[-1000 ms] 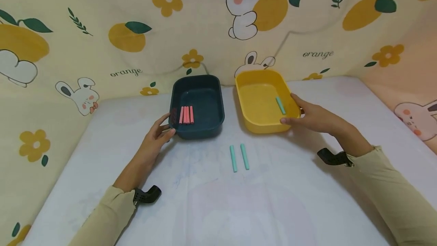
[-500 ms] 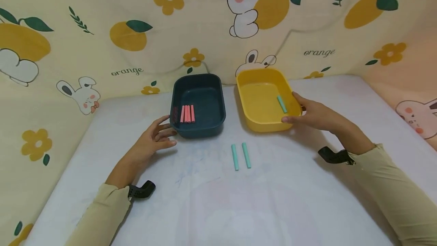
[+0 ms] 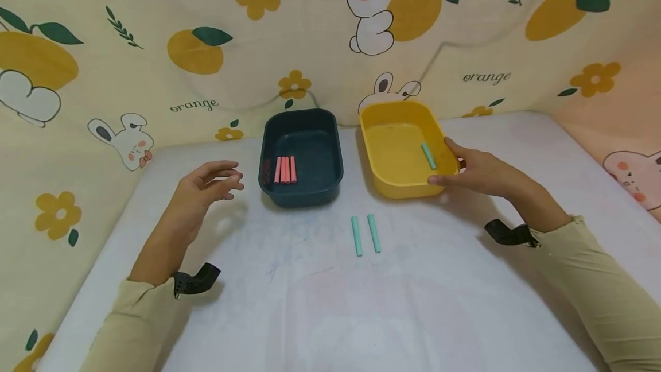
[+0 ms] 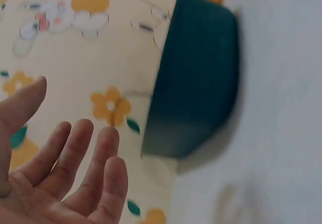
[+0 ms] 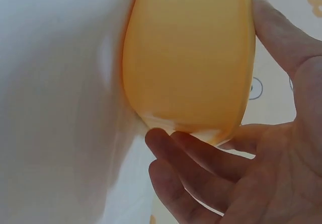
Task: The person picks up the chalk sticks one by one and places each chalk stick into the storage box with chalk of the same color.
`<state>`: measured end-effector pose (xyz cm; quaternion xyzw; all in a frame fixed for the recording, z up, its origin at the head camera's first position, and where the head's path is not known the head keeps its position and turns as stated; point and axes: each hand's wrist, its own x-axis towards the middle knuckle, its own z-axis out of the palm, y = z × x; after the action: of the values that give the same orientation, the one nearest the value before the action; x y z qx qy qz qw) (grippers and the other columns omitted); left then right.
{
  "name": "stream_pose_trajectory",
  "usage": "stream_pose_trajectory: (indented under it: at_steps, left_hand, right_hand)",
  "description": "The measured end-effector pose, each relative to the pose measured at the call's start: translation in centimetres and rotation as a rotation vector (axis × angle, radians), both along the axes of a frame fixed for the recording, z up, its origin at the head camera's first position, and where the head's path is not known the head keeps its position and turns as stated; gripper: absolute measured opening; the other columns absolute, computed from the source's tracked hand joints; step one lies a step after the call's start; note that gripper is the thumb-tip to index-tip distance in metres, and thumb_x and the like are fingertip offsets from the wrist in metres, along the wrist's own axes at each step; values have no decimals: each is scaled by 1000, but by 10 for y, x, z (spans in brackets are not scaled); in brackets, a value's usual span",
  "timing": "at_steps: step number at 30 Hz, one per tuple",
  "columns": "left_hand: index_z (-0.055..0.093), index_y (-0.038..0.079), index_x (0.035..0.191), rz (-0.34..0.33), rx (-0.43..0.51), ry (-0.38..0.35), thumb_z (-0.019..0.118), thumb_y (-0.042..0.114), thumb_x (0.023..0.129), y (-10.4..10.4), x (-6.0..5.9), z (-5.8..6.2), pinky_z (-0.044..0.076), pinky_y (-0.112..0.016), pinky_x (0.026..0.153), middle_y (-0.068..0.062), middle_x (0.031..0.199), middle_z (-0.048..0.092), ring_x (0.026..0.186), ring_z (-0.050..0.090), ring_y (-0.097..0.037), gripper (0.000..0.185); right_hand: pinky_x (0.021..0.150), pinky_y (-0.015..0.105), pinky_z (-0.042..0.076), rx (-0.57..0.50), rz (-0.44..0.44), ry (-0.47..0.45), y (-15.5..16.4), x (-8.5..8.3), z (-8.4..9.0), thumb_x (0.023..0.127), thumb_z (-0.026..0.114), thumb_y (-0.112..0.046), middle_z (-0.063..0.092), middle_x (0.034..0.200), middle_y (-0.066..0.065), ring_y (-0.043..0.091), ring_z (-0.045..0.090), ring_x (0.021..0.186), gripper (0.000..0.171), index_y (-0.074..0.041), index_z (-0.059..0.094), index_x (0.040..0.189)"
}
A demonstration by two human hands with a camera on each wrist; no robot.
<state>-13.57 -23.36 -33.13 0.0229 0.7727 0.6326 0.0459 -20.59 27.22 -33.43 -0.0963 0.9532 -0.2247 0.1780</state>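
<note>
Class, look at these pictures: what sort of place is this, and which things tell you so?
Probably a makeshift tabletop set up for a sorting activity, not a real classroom or kitchen. A cartoon rabbit-and-orange cloth hangs as a backdrop, a white table fills the front, and two bins, dark and yellow, hold coloured sticks.

White desk point(image 3: 330, 314). Behind and on both sides: cream fabric backdrop point(image 3: 155, 10) printed with rabbits, oranges, flowers. Light soft, even.

At twelve o'clock from me hangs a cream cloth backdrop point(image 3: 155, 27) printed with bunnies, oranges and flowers, and the white table cover point(image 3: 330, 309) spreads toward six o'clock below it.
</note>
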Motion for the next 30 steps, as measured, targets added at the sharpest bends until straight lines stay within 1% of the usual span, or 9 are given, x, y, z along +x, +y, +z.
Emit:
stream_pose_trajectory:
  at_steps: [4,7,10,13,16,21,24,27,30]
  left_hand:
    - [56,16,135,-124,-235,16,67,29,96,27,8,8,52,-26,93,-7,127,63,108,64,-12,42]
    - [59,16,134,-269,-405,107,73,29,91,50,17,10,52,-37,98,-7,127,66,113,63,-19,48]
    - [61,16,131,-395,-471,185,77,27,88,72,26,9,50,-45,101,-6,123,68,112,64,-25,47]
    - [62,17,130,-466,-495,202,78,27,87,92,31,5,51,-45,99,-4,123,68,112,64,-25,46]
    - [63,16,129,-479,-543,180,79,27,86,113,30,0,52,-42,96,-3,125,68,111,63,-23,47]
    - [66,15,127,-521,-713,196,82,31,83,144,25,-14,53,-35,91,0,122,68,106,62,-17,49]
    - [66,14,127,-554,-778,255,83,33,81,155,23,-21,51,-37,95,-1,123,66,105,61,-17,53]
    - [63,14,131,-538,-821,284,84,37,79,161,21,-24,49,-39,101,-3,127,63,110,59,-19,61]
    - [60,15,136,-514,-862,279,86,42,75,165,19,-27,47,-41,105,-3,130,60,117,56,-20,72]
  right_hand:
    - [96,60,45,17,-1,-6,2,0,0,85,64,-66,46,142,32,42,49,119,114,-11,-2,160]
    - [93,57,47,40,0,1,1,-2,1,85,64,-68,50,139,32,40,52,115,114,-10,0,160]
    - [92,55,48,58,-6,11,0,-4,3,83,63,-70,52,137,32,39,54,113,114,-11,3,160]
    - [91,56,48,67,-12,15,0,-4,5,82,64,-71,51,138,33,39,54,113,114,-11,4,160]
    - [92,58,47,58,-16,16,0,-3,5,83,64,-70,50,140,33,40,54,115,114,-12,5,160]
    - [92,57,49,40,-27,-1,0,0,1,82,65,-70,49,142,32,40,54,115,114,-13,4,160]
    - [90,55,49,47,-34,-7,0,0,1,82,64,-71,49,141,31,39,54,113,115,-14,3,160]
    - [91,55,49,51,-35,-2,0,-1,2,82,64,-72,48,143,32,39,54,115,115,-14,4,160]
    - [92,57,48,51,-40,-5,0,-2,2,81,64,-72,47,144,31,40,54,115,115,-15,3,160]
